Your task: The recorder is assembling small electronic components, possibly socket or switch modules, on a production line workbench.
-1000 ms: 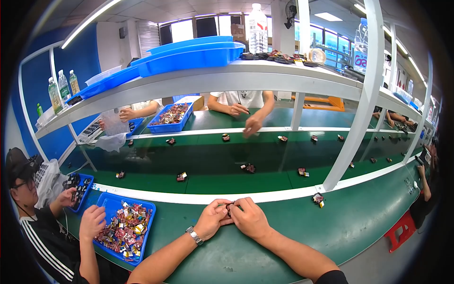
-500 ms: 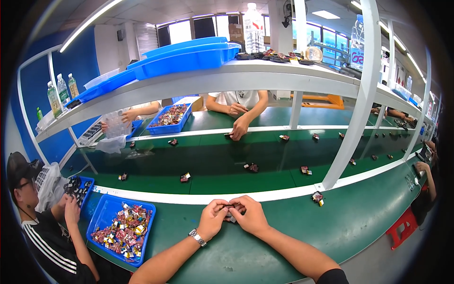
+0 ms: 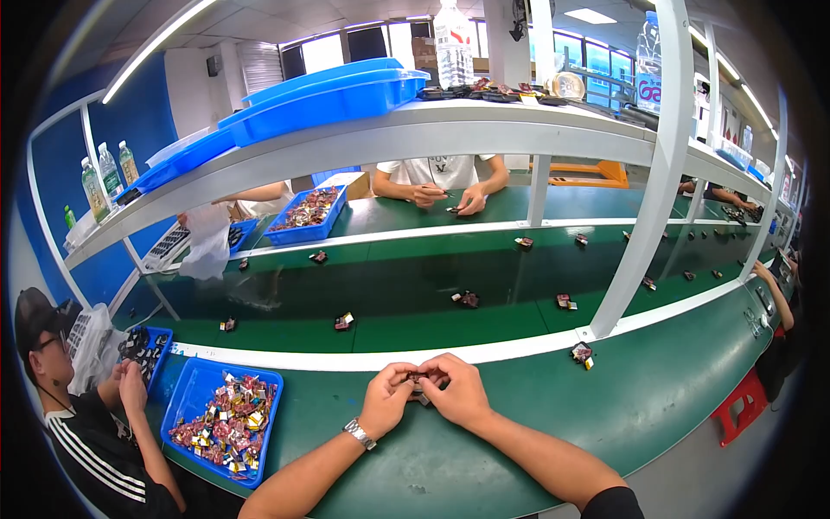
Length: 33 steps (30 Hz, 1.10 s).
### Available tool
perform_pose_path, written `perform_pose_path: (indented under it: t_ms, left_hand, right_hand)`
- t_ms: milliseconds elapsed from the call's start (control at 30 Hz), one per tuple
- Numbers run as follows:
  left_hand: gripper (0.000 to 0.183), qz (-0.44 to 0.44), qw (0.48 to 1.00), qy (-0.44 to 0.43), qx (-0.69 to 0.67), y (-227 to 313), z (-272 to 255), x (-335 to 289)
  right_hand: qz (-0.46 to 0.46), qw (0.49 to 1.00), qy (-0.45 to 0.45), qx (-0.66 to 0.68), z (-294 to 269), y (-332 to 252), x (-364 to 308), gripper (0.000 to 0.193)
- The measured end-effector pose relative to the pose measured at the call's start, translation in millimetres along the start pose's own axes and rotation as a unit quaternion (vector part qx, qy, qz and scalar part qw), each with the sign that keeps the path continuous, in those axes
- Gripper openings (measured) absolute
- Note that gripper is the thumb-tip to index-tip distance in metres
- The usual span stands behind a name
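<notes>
My left hand (image 3: 386,402) and my right hand (image 3: 456,394) meet over the near green tabletop, fingers closed round a small dark electronic part (image 3: 419,387). Fingertips and thumbs of both hands press on it, covering most of it. A greyish edge shows below the fingers. To the left stands a blue bin (image 3: 275,381) heaped with small red-brown parts (image 3: 232,419) that have white and yellow pieces. One similar part (image 3: 583,355) lies alone to the right of my hands, by the white rail.
Beyond the white rail (image 3: 380,359), a green conveyor belt (image 3: 389,285) carries scattered parts. A white post (image 3: 644,190) rises at right, under a shelf (image 3: 467,134) with blue trays. Co-workers sit at left and across. A red stool (image 3: 739,406) stands at right.
My hands stay in nearly the same place, with small finger shifts. Across the belt, a co-worker's hand has drawn back from the belt to the far tabletop. Belt parts sit slightly farther right.
</notes>
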<state>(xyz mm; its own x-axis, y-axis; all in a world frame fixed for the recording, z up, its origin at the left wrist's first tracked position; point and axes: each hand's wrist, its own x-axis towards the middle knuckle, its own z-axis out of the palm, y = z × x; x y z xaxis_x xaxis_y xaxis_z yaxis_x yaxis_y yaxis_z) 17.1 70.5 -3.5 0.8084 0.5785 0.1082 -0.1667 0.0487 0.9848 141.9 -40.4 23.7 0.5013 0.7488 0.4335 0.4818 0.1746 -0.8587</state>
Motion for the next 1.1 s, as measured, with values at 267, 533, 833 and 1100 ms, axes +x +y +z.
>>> perform_pose_path:
  t_ms: [267,533,833,1100]
  left_hand:
    - [0.033,0.051,0.998,0.033,0.012,4.1,-2.1,1.2]
    - [0.026,0.059,0.994,0.023,0.09,-3.3,-12.8,8.5]
    - [0.022,0.024,0.999,0.034,0.027,-7.1,-13.9,10.5]
    - [0.032,-0.069,0.996,-0.036,-0.036,2.1,-26.6,12.7]
  right_hand:
    - [0.097,0.991,0.083,0.038,-27.7,49.3,44.9,0.015]
    - [0.179,0.93,0.12,-0.299,-101.6,101.7,105.0,0.038]
    - [0.211,0.885,0.033,-0.415,-91.4,103.3,138.4,0.062]
    - [-0.127,0.969,-0.124,-0.174,-56.1,15.6,43.2,0.064]
